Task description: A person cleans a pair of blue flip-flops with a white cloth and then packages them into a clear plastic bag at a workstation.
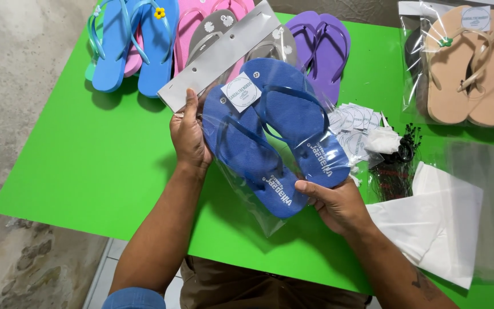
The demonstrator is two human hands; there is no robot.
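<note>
**A:** What do the person's hands hold?

**B:** The left hand (188, 136) grips the upper left edge of a clear plastic bag (247, 206), thumb up along the bag's side. The right hand (335, 203) closes on the bag's lower right part, thumb pressed on the heel of one sandal through the film. Both hands are shut on that one bag, held just above the green table (87, 154).

**A:** And inside it?

**B:** A pair of dark blue flip-flops (281, 131), overlapping, toes up and away from the person, heels down toward the right hand. The soles look ribbed, the straps are thin and the same blue. A round white label (241, 91) sits near the toes, and a grey card header (218, 54) closes the bag's top, slanting up to the right.

**A:** So the pair lies between the hands?

**B:** Yes, slantwise from the left hand at the top to the right hand at the bottom. The bag's loose, crinkled lower end hangs past the heels.

**A:** What lies around?

**B:** Behind the bag, light blue flip-flops (132, 40) with a small yellow flower, then pink flip-flops (201, 17), grey ones (212, 28) partly hidden, and purple flip-flops (321, 46). At far right another clear bag holds tan sandals (470, 68). Just right of the held bag lie round white stickers (355, 123), a heap of black plastic ties (398, 166) and flat empty clear bags (435, 223).
</note>
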